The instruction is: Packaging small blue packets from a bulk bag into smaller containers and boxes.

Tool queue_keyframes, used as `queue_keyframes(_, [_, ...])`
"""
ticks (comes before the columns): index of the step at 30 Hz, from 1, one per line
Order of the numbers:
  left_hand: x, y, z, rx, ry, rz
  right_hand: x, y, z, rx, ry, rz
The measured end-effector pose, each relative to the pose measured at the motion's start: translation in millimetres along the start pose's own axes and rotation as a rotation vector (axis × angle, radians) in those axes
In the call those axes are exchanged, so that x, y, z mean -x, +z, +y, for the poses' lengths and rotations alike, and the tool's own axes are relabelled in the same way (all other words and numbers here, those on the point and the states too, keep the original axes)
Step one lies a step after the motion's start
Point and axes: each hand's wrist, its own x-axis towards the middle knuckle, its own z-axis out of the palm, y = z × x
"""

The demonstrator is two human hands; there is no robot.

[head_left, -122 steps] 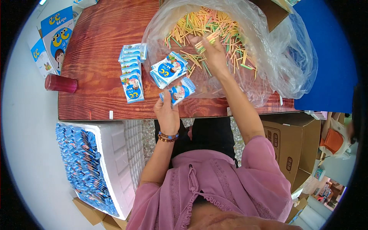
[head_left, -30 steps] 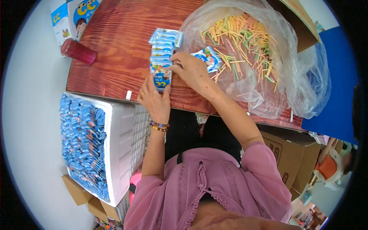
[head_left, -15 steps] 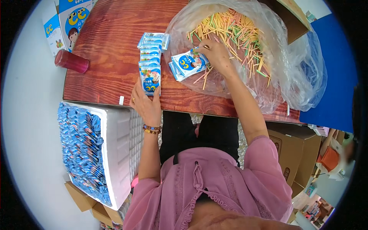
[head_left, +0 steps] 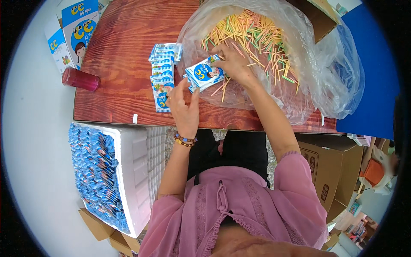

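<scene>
My left hand (head_left: pixel 183 107) hovers over the front edge of the wooden table (head_left: pixel 120 55), fingers spread, its thumb touching a small stack of blue-and-white packets (head_left: pixel 203 75). My right hand (head_left: pixel 231 64) grips the far end of that stack, resting on the clear plastic bag (head_left: pixel 308 64) full of thin coloured sticks (head_left: pixel 257 38). A row of overlapping blue-and-white packets (head_left: pixel 162 73) lies on the table just left of my left hand.
A red cup (head_left: pixel 80 79) lies on its side at the table's left edge. Printed blue boxes (head_left: pixel 72 30) stand at the far left. A white foam tray (head_left: pixel 128 180) of blue packets sits below the table on my left. Cardboard boxes (head_left: pixel 325 171) are on my right.
My left hand left the row of packets and moved right to the small stack. My right hand came back from the sticks and now holds that stack.
</scene>
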Motion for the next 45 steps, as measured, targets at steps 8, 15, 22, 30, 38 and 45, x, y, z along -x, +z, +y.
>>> queue_keyframes(8, [-5.0,6.8,-3.0,0.076,-0.001,0.009,0.6,-13.7,-10.0,0.247,-0.147,0.03])
queue_keyframes(15, [-25.1,9.5,-0.8,0.284,-0.129,0.041,-0.8,-12.2,-4.1,-0.102,-0.058,0.11])
queue_keyframes(22, [-29.4,16.6,-7.6,0.085,0.068,0.071,-5.6,-18.1,-3.1,-0.175,0.055,-0.02])
queue_keyframes(30, [-27.2,35.9,-21.1,-0.368,0.39,-0.099,-6.8,-37.1,16.4,-0.601,0.115,0.128])
queue_keyframes(38, [-30.5,29.6,-20.5,-0.295,0.249,-0.205,7.0,-25.5,-3.6,-0.127,0.077,0.057])
queue_keyframes(45, [-27.1,34.9,-15.9,-0.369,0.326,-0.175,4.9,-29.7,-5.7,0.076,0.252,-0.07])
